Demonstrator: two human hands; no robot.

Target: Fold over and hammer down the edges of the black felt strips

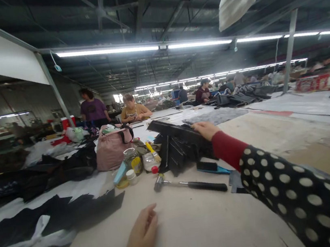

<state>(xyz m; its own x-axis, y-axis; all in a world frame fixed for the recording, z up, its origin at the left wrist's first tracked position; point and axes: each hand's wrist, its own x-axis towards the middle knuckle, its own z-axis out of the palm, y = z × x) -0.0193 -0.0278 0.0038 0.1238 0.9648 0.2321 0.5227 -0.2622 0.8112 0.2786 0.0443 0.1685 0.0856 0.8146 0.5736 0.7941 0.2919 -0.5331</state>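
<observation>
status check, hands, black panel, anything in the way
Left hand empty. Right hand gripping black panel by its edge. Hammer lying between left hand and dark pieces.

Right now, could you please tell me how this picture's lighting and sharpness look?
In the head view, tube lights glare white against the dark roof; the left hand looks slightly soft; the polka-dot sleeve seems stretched toward the corner; distant workers are indistinct.
</observation>
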